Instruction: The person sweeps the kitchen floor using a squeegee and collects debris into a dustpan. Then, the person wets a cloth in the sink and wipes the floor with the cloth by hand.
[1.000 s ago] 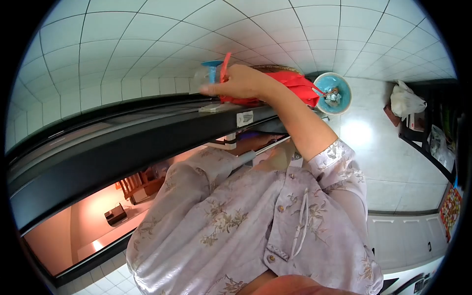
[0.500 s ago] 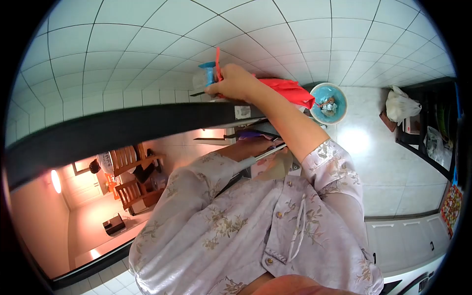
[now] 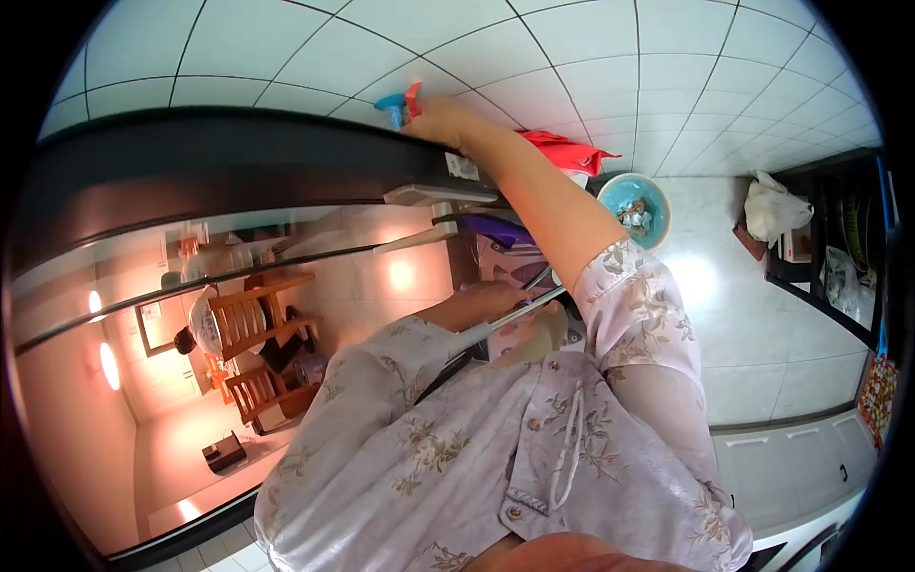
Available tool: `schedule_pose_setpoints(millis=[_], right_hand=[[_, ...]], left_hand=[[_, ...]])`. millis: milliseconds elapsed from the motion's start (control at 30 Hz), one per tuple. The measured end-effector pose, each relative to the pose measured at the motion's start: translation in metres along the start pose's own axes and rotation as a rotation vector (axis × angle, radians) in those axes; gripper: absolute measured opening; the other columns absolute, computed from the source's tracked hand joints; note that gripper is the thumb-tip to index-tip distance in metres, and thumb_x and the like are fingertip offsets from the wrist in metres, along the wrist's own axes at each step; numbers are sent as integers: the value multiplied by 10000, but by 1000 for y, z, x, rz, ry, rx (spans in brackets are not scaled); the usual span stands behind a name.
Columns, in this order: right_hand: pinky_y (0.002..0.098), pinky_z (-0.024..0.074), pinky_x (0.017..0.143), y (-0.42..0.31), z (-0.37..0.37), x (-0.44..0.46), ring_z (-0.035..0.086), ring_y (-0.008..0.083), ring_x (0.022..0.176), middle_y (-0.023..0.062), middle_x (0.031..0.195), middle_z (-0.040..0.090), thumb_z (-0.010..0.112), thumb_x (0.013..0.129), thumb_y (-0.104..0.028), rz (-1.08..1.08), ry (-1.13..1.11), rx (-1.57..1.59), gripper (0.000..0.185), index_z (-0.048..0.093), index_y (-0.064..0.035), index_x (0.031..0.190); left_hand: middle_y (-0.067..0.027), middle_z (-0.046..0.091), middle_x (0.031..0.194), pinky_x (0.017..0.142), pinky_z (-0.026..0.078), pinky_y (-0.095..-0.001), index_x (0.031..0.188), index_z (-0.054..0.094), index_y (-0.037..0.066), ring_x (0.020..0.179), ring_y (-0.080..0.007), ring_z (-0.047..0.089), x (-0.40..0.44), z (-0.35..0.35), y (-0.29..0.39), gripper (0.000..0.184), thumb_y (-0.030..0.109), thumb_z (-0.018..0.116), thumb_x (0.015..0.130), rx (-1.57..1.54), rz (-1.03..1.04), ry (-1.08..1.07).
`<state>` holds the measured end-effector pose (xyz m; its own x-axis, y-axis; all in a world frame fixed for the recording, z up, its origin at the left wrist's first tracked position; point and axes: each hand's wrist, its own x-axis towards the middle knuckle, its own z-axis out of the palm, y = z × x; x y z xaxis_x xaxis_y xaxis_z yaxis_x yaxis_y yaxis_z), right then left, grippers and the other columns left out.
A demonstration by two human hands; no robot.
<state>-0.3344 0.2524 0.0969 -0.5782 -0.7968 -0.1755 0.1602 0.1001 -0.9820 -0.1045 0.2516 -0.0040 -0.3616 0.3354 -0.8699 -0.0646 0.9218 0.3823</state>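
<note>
Door frame (image 3: 267, 157) has shifted up toward the tiled wall since half a second ago, right hand (image 3: 431, 119) has gone up with it, and the frame now covers what showed below the blue flanged piece (image 3: 391, 103).

Nearest: person's floral satin shirt (image 3: 429, 448), loose drawstring down the front. Left hand (image 3: 510, 294), low, right beside the grey-and-metal pole (image 3: 522, 313); pole runs out from by the left sleeve. Left fingers small and partly hidden, cannot tell if they grip it. Right arm stretches up and across; hand is bent at the frame's far edge, fingertips behind it. Red strip (image 3: 413, 98) stands up just beside the hand, blue flanged piece next to that, against the wall side. Cannot tell whether right fingers are closed on either.

Lever handle (image 3: 419, 195) on the door, below the frame. Purple item (image 3: 496, 230) near it, too unclear to name.

Past the forearm: red cloth (image 3: 562, 151) by the wall, then teal bucket (image 3: 618, 191) on the tiled floor (image 3: 810, 324), crumpled scraps inside. Farther right, white plastic bag (image 3: 777, 212) at a black rack (image 3: 789, 281); white cabinets (image 3: 801, 467) below.

Farthest, through the doorway side: wooden chairs (image 3: 253, 391), another person in white (image 3: 204, 322), dark box (image 3: 224, 454).
</note>
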Motion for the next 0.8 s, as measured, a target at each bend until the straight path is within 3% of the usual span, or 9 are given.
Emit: schedule_pose_setpoints(millis=[100,167,400,467,600,700,767,800], right_hand=[[340,434,652,-6,-9,9,562,234,696,130,770,610,676,607,-244,-33,10,41,308,609,-5,790],[333,423,612,-17,-14,-1,525,214,653,98,735,588,670,586,-211,28,-12,88,248,583,-34,734],[304,388,550,-12,-11,7,435,171,583,56,634,513,705,519,-186,0,8,147,307,424,-80,586],[311,404,577,-17,-14,0,484,172,611,66,681,559,722,567,-250,-7,-14,19,284,515,-71,638],[272,417,636,-25,-32,-37,514,155,683,55,730,576,681,697,-341,-62,-6,-104,348,601,-21,809],[274,426,676,-11,-43,-72,527,158,718,61,742,582,626,765,-376,-152,38,168,387,618,-5,876],[260,428,682,33,-40,-92,521,119,713,46,739,577,610,797,-290,-381,691,16,314,618,-3,924],[238,425,661,58,-37,-127,503,77,695,26,725,573,610,807,-242,-296,803,136,252,610,2,873]], left_hand=[[-60,638,765,631,468,-370,1056,542,192,721,-242,627,-7,-7,5,256,258,476,818,-187,-108,-4],[-166,588,833,674,436,-397,1033,563,122,785,-285,583,-14,-12,9,255,217,447,826,-32,-12,21],[-191,590,870,690,437,-430,1036,539,133,812,-322,590,-15,-26,6,234,178,442,828,19,14,25],[-104,625,827,688,464,-393,1063,535,196,766,-272,615,-17,-30,8,274,252,488,799,25,25,38],[-185,589,897,712,434,-448,1037,538,136,843,-352,580,-25,-40,25,232,195,446,832,-121,95,37],[-164,600,907,734,436,-427,1042,546,144,840,-338,585,-17,-33,18,236,191,429,842,9,76,52],[-162,598,921,743,433,-424,1051,545,143,848,-331,586,-13,-38,10,243,182,429,841,-46,75,33],[-160,597,935,752,430,-421,1061,543,142,856,-325,586,-5,-35,11,251,173,429,839,-94,86,-23]])
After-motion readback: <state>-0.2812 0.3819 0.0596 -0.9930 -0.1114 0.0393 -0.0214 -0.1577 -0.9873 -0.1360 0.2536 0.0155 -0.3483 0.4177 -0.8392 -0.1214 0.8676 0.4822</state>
